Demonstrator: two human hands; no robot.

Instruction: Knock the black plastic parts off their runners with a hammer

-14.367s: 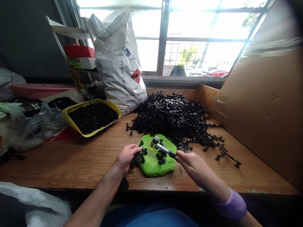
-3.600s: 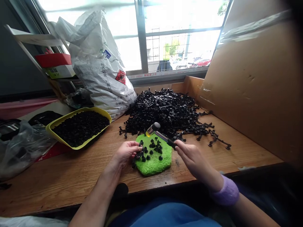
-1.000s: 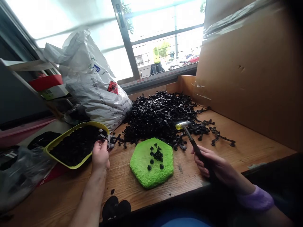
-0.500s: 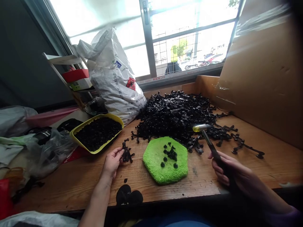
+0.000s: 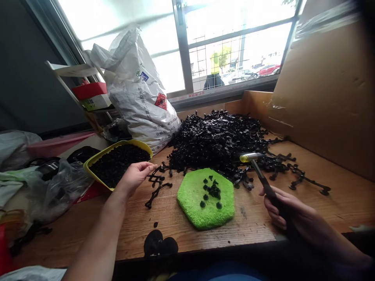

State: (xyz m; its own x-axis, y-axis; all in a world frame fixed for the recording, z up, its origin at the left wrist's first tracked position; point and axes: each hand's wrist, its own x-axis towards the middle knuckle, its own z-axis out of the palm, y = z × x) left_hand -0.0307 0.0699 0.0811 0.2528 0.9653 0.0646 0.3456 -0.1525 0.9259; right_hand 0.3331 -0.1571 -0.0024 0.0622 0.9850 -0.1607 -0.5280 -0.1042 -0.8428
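Observation:
My left hand is over the table beside the yellow tub, thumb and fingers pinched on the end of a black branched rubber piece. A second branched strand hangs or lies just below it; I cannot tell if they are joined. My right hand grips the dark handle of a small hammer, whose metal head has a clear yellow face. To the left of the hammer lies a green textured pad. Several small black cone-shaped parts stand or lie in a cluster on it.
A large heap of black rubber pieces covers the back of the table. The yellow tub is full of small black parts. Behind stands a white sack. A cardboard sheet leans at right. Black discs lie at the front edge.
My left hand has moved up and slightly left, towards the yellow tub. The black pieces by it were bunched together and now spread out in strands. My right hand and the hammer stay nearly still.

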